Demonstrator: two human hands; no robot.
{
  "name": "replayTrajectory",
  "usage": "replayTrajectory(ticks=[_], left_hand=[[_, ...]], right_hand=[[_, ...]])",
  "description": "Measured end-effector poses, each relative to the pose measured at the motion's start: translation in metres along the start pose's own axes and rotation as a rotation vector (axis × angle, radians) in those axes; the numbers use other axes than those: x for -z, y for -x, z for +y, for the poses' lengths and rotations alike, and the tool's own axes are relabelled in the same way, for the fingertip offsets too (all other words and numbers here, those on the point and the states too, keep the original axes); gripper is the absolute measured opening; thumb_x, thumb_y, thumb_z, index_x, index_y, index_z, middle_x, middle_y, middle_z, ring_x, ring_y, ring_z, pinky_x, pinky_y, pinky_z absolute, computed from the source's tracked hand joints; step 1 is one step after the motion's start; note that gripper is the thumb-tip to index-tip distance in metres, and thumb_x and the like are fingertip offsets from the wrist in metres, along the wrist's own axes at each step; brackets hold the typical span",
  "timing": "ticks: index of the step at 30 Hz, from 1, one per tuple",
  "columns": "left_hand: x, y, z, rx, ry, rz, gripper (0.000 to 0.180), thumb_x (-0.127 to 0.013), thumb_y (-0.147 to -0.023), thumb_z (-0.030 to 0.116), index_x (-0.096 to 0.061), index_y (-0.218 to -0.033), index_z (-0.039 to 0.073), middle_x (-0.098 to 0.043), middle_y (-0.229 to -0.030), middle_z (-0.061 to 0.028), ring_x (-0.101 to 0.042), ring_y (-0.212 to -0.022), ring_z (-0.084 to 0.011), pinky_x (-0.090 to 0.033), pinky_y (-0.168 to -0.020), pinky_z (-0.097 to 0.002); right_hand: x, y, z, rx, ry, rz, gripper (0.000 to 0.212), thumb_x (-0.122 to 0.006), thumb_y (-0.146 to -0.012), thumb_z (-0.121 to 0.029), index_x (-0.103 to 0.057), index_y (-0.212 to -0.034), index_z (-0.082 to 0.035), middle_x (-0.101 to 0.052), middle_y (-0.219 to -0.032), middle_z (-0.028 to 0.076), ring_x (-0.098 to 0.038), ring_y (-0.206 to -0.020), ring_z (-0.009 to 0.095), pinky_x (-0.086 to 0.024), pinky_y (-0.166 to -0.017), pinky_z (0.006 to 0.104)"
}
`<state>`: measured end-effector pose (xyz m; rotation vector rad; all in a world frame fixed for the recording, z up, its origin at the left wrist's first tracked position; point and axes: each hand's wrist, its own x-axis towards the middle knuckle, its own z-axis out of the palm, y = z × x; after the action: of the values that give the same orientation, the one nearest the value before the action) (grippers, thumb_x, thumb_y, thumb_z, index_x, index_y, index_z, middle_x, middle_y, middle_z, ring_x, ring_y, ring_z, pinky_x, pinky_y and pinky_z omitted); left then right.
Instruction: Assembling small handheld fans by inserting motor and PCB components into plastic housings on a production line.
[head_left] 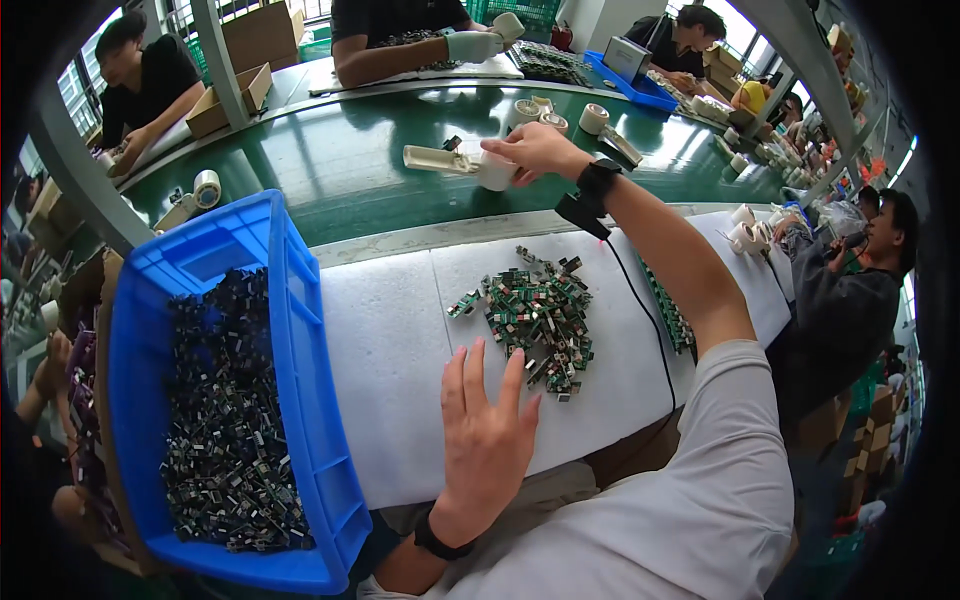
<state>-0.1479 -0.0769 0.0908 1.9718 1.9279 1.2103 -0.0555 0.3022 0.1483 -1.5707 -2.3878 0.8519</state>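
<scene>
Upper centre of frame: right hand (pixel 530 150) clamped on cream plastic tape dispenser (pixel 455 162), long axis pointing left. Lower centre: left hand (pixel 487 425) flat, fingers spread, touching pile of small green circuit parts (pixel 535 318) on white foam mat (pixel 390 350).

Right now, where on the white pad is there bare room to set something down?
Bare pad lies between the blue bin and the parts pile, and behind the pile. The pile itself and the strip by the right arm are crowded.

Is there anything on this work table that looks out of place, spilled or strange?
Nothing looks spilled or damaged. The small green parts lie in one loose heap on the white pad, beside the left hand. The right hand holds a cream housing over the green belt. The blue bin sits straight.
</scene>
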Motion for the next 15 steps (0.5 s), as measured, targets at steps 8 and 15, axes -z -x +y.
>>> replayTrajectory(ticks=[8,15], left_hand=[[-0.012,-0.005,-0.02,-0.065,0.02,0.035,0.034,-0.075,-0.086,0.008,-0.069,-0.119,0.003,-0.063,-0.124,-0.0151,-0.055,-0.123,-0.0346,-0.043,-0.111,-0.0501],[-0.013,-0.012,-0.02,-0.046,0.116,0.027,0.033,-0.074,-0.085,0.007,-0.068,-0.117,0.005,-0.064,-0.111,-0.0114,-0.058,-0.112,-0.0309,-0.044,-0.109,-0.0494]], right_hand=[[-0.019,-0.056,0.034,-0.01,0.537,0.477,0.067,-0.069,-0.088,-0.058,-0.07,-0.118,0.002,-0.072,-0.115,0.021,-0.073,-0.102,0.03,-0.061,-0.085,0.0395],[0.001,-0.05,0.02,-0.117,0.465,0.224,0.064,-0.071,-0.088,-0.053,-0.067,-0.118,0.003,-0.075,-0.102,0.018,-0.076,-0.074,0.024,-0.062,-0.064,0.0277]])
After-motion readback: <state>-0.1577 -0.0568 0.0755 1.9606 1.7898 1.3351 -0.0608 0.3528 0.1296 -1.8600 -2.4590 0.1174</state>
